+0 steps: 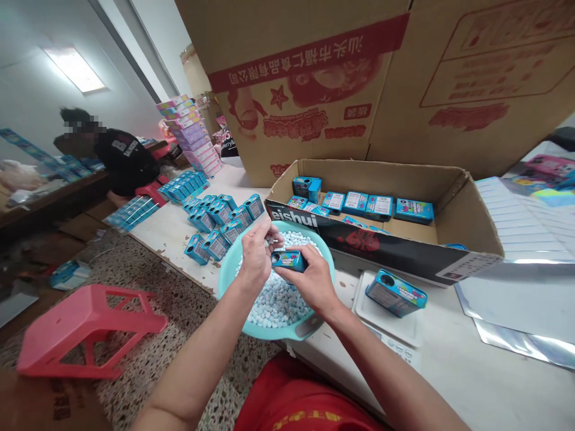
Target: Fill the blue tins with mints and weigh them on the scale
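Observation:
Over a turquoise basin of small pale blue and white candies, my right hand grips a small blue box lying tilted, its round hole towards the left. My left hand is curled at the hole end of that box, with a few candies between its fingers. Another blue box rests on a white scale to the right of the basin. Behind the basin, a long open carton holds several blue boxes.
Several blue boxes stand in rows left of the basin on the white table. A red stool is on the floor at left. Silvery sheets lie at right. Another person sits at the far left.

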`<state>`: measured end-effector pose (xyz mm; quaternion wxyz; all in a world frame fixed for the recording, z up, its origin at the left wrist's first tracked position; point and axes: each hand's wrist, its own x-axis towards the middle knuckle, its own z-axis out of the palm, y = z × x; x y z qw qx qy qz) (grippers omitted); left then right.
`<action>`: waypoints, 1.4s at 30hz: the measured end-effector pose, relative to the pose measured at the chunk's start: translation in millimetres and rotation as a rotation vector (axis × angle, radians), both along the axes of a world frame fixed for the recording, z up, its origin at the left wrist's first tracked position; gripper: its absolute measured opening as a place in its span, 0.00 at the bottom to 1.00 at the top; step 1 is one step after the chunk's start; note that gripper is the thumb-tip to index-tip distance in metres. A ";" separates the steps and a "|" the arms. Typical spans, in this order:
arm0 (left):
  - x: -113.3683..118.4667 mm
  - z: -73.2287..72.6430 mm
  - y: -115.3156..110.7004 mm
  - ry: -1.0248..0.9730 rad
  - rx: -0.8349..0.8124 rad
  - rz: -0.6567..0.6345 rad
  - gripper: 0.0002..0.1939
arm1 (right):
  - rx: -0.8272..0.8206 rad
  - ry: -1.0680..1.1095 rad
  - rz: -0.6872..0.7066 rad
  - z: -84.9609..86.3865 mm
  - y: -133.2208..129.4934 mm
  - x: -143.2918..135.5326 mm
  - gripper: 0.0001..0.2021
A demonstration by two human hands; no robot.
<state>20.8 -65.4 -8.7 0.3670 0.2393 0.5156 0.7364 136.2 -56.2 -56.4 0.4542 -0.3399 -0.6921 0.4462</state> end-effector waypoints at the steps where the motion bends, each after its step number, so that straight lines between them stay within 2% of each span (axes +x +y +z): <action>1: 0.7 -0.4 -0.3 -0.002 -0.002 0.013 0.17 | 0.001 0.003 -0.001 -0.3 -0.5 -0.3 0.15; 16: 5.5 1.8 0.4 -0.050 0.068 0.009 0.16 | 0.002 0.012 -0.018 -0.9 -1.9 1.7 0.14; 21: -1.0 6.9 2.6 -0.173 0.071 0.003 0.16 | -0.035 0.048 -0.018 -1.4 -2.3 2.7 0.15; 24: -14.7 5.6 0.8 -0.224 0.049 0.006 0.14 | -0.115 0.087 0.006 3.9 -7.4 17.4 0.17; 27: -34.4 -12.2 -10.0 -0.154 -0.072 0.029 0.12 | -0.185 0.153 -0.001 13.0 -18.0 58.4 0.19; 30: -54.0 -43.4 -29.0 0.027 -0.376 -0.113 0.14 | -0.140 0.198 -0.179 19.2 -30.0 122.5 0.19; 33: -67.8 -66.4 -45.7 0.245 -0.552 -0.305 0.15 | -0.038 0.247 -0.556 13.1 -35.5 189.3 0.19; 35: -73.6 -69.2 -49.4 0.295 -0.580 -0.363 0.14 | 0.005 0.280 -0.821 -0.9 -33.7 225.6 0.21; 37: -77.6 -63.6 -45.8 0.235 -0.554 -0.354 0.12 | -0.007 0.289 -0.991 -22.0 -29.6 251.7 0.23; 40: -80.1 -53.2 -33.7 0.000 -0.438 -0.264 0.09 | -0.062 0.245 -1.119 -58.4 -25.9 272.2 0.25; 42: -77.7 -52.2 -27.7 -0.118 -0.423 -0.208 0.06 | -0.086 0.204 -1.160 -79.2 -26.9 276.0 0.25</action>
